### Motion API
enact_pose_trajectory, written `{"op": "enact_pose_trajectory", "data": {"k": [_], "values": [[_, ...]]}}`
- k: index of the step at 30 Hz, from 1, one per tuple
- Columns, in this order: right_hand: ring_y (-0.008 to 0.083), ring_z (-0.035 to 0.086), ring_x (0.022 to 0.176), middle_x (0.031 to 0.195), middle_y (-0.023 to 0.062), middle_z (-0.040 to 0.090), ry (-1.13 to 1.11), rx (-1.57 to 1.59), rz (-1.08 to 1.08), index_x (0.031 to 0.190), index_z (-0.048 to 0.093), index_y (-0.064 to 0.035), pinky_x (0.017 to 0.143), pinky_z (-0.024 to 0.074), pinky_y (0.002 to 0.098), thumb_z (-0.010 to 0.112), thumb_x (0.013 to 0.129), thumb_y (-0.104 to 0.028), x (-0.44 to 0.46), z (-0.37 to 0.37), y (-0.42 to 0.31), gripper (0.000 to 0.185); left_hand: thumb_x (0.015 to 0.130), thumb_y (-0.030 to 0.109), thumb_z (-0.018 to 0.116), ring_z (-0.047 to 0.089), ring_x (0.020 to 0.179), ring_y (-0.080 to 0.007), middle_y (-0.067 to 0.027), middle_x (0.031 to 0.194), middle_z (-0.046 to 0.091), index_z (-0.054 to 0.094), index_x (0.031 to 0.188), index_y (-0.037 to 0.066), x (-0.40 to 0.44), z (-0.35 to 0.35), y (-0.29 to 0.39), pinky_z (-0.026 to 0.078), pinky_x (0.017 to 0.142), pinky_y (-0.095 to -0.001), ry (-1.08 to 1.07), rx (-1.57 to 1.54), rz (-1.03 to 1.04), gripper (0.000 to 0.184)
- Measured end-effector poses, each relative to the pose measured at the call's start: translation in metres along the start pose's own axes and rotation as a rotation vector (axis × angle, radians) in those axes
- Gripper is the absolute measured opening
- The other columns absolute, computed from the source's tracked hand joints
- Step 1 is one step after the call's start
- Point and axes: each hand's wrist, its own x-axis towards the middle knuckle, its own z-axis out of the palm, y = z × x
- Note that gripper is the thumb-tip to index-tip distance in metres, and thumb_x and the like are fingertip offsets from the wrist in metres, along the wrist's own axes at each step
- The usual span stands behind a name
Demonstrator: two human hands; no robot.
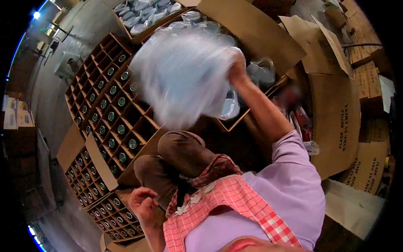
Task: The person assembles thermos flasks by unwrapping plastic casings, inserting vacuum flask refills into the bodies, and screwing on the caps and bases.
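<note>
My right hand [238, 69] is stretched forward and grips the edge of a clear plastic bag [180, 75], which is blurred by motion. Through the bag a pale blue surface shows. Below and around it lie clear wrapped cups [230, 105] with pale blue inside, in an open carton. My left hand [144, 203] is held near my knee, beside the apron, with its fingers curled; nothing shows in them. To the left of the bag stands a divided carton [94, 82] with round glass tops [121, 129] in many of its compartments.
Another carton of wrapped cups [147, 12] stands at the top. Lower left are more divided cartons [86, 178]. An open cardboard box [336, 122] with printed sides stands at the right, near a raised flap [256, 31]. Stacked cartons [367, 84] are at the far right.
</note>
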Motion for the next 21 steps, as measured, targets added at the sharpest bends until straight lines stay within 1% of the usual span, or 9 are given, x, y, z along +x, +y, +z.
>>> {"op": "enact_pose_trajectory", "data": {"k": [2,3,5,8,10,13,17,20,21], "values": [[0.0172,0.052,0.088,0.099,0.0064,0.054,0.433,-0.526,0.000,0.104,0.052,-0.0051,0.075,0.0461,0.0335,0.054,0.084,-0.015,0.010,-0.071,0.108,0.022,0.067,-0.001,0.051,0.055,0.053,-0.0155,-0.0134,0.075,0.061,0.056,0.091,-0.001,0.015,0.002,-0.011,0.045,0.046,-0.0239,-0.008,0.034,-0.046,0.024],[0.0192,0.052,0.088,0.099,0.0062,0.054,0.640,-0.073,-0.018,0.102,0.052,-0.0044,0.074,0.0456,0.0344,0.056,0.083,-0.014,0.014,-0.084,0.126,0.022,0.067,-0.003,0.050,0.056,0.056,-0.0157,-0.0139,0.077,0.061,0.057,0.090,-0.002,0.021,0.004,-0.018,0.046,0.047,-0.0239,-0.017,0.015,-0.058,0.024],[0.0231,0.053,0.087,0.098,0.0072,0.055,0.875,0.409,0.072,0.103,0.053,-0.0020,0.074,0.0452,0.0369,0.058,0.081,-0.010,0.018,-0.106,0.148,0.024,0.068,-0.004,0.051,0.057,0.059,-0.0161,-0.0140,0.077,0.061,0.058,0.090,-0.002,0.034,0.009,-0.021,0.047,0.048,-0.0237,-0.022,-0.003,-0.087,0.023],[0.0207,0.053,0.084,0.095,0.0066,0.056,0.967,0.315,0.310,0.099,0.055,-0.0006,0.073,0.0454,0.0345,0.056,0.082,-0.010,0.001,-0.111,0.179,0.020,0.069,-0.003,0.053,0.056,0.059,-0.0161,-0.0140,0.077,0.061,0.057,0.089,-0.002,0.051,0.008,-0.032,0.047,0.048,-0.0234,0.009,-0.004,-0.073,0.021],[0.0248,0.055,0.083,0.097,0.0113,0.058,1.050,0.318,0.363,0.106,0.055,0.0007,0.074,0.0457,0.0375,0.057,0.082,-0.012,-0.022,-0.105,0.236,0.027,0.069,-0.003,0.054,0.056,0.058,-0.0158,-0.0140,0.077,0.061,0.058,0.090,-0.002,0.057,0.009,-0.031,0.046,0.048,-0.0232,0.011,-0.005,-0.100,0.022],[0.0308,0.057,0.092,0.109,0.0178,0.059,0.858,0.053,0.478,0.118,0.052,0.0016,0.081,0.0452,0.0405,0.063,0.079,-0.014,-0.047,-0.099,0.253,0.044,0.069,-0.003,0.054,0.056,0.058,-0.0152,-0.0142,0.076,0.061,0.058,0.092,-0.002,0.066,0.006,-0.042,0.046,0.049,-0.0231,-0.011,-0.009,-0.146,0.023],[0.0330,0.056,0.101,0.109,0.0196,0.059,0.190,-0.963,0.936,0.115,0.054,0.0014,0.083,0.0452,0.0379,0.066,0.070,-0.007,-0.032,-0.130,0.341,0.048,0.069,-0.002,0.054,0.055,0.057,-0.0144,-0.0149,0.075,0.062,0.058,0.094,-0.003,0.076,0.007,-0.053,0.047,0.050,-0.0232,-0.019,-0.013,-0.211,0.026],[0.0255,0.054,0.108,0.118,0.0134,0.057,0.266,-0.807,1.063,0.117,0.054,-0.0043,0.089,0.0445,0.0350,0.071,0.069,-0.009,-0.008,-0.098,0.224,0.051,0.070,-0.001,0.056,0.056,0.057,-0.0142,-0.0152,0.076,0.062,0.058,0.095,-0.004,0.083,0.005,-0.050,0.047,0.051,-0.0229,-0.024,0.021,-0.263,0.025],[0.0255,0.056,0.105,0.114,0.0138,0.058,0.387,-0.746,0.808,0.113,0.057,-0.0070,0.087,0.0454,0.0357,0.066,0.071,-0.006,-0.012,-0.088,0.206,0.043,0.070,-0.001,0.056,0.056,0.057,-0.0142,-0.0151,0.076,0.062,0.058,0.095,-0.004,0.085,0.004,-0.052,0.047,0.051,-0.0229,-0.019,0.015,-0.266,0.025]]}}
